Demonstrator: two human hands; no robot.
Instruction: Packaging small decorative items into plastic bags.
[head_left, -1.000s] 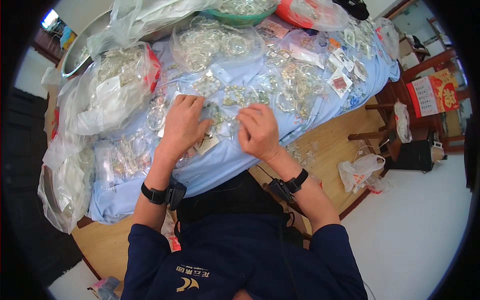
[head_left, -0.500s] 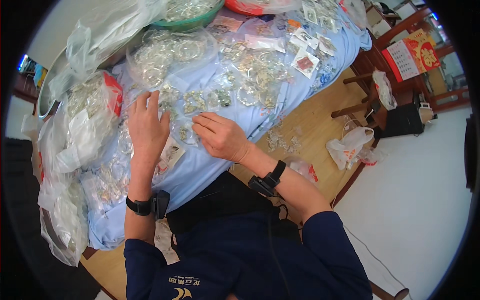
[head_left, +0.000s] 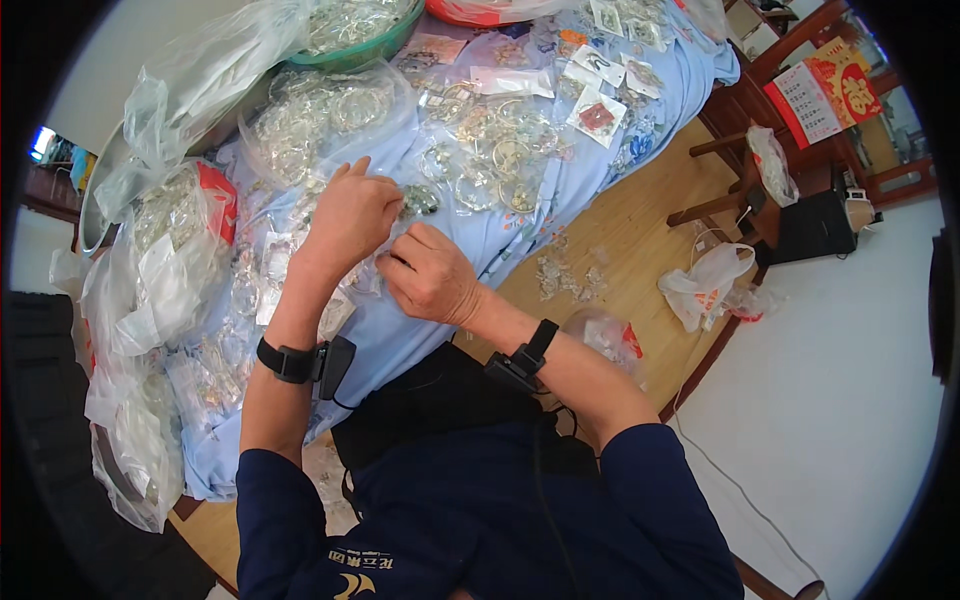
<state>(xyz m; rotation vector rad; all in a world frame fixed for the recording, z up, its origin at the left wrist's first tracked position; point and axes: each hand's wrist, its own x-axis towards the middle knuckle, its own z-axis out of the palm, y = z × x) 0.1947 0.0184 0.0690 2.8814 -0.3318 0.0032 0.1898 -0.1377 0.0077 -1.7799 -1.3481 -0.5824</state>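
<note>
My left hand is over the near part of the cloth-covered table, fingers bent and drawn together above small clear packets. Whatever its fingertips may hold is hidden. Just beyond them lies a small clear packet with dark green pieces. My right hand is close by on the right, its fingers curled into a pinch near the table's front edge. Anything in that pinch is too small or hidden to name. Clear bags of bangles and beads spread beyond both hands.
A large plastic bag of shiny jewelry lies behind my hands. Bulky white plastic bags crowd the left. At the far side stands a green basin. Plastic scraps and a white carrier bag are on the floor.
My left hand has shifted right and its spread fingers have bent inward, now covering a small packet seen before. My right hand stays nearly in place, fingers still pinched. The view has moved slightly.
</note>
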